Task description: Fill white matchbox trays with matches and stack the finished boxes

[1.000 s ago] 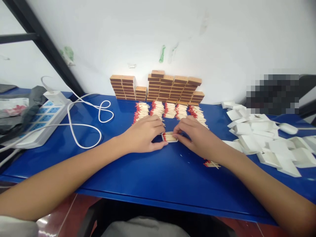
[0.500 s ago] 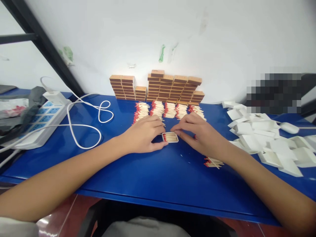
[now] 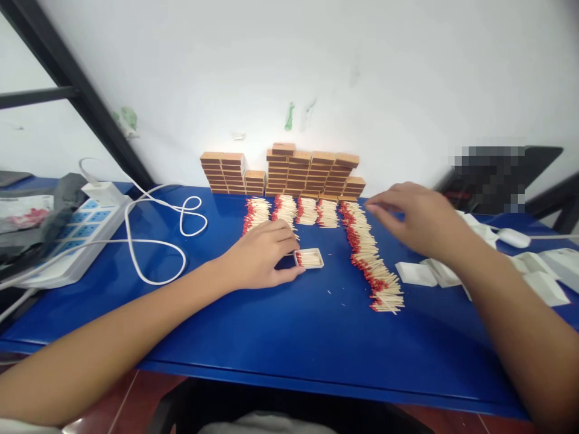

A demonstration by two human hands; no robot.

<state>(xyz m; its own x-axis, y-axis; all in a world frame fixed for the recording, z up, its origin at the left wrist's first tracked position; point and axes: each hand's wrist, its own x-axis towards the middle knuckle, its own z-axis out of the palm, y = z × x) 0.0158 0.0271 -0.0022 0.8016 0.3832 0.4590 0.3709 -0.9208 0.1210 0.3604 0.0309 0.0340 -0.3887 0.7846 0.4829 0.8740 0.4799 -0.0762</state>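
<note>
At the centre of the blue table, a small white matchbox tray (image 3: 312,266) holds red-tipped matches (image 3: 309,258). My left hand (image 3: 260,256) grips its left end, thumb at the near side and fingers at the far side. My right hand (image 3: 418,214) hovers to the right, above the table, with thumb and forefinger brought together in a pinch. Whether anything small is between those fingertips, I cannot make out. Just left of it runs a long row of loose matches (image 3: 368,253), red heads to the left. Several shorter match piles (image 3: 307,211) lie beyond the tray.
Stacked brown matchboxes (image 3: 289,175) stand against the wall. Several empty white trays (image 3: 418,273) lie at the right, partly behind my right forearm. On the left are a power strip (image 3: 85,226) and a looping white cable (image 3: 156,283). A dark device (image 3: 493,178) leans at the back right.
My right hand has moved away from the tray, to the right and farther back, uncovering the long match row. My left hand stays at the tray. The camera view has shifted slightly.
</note>
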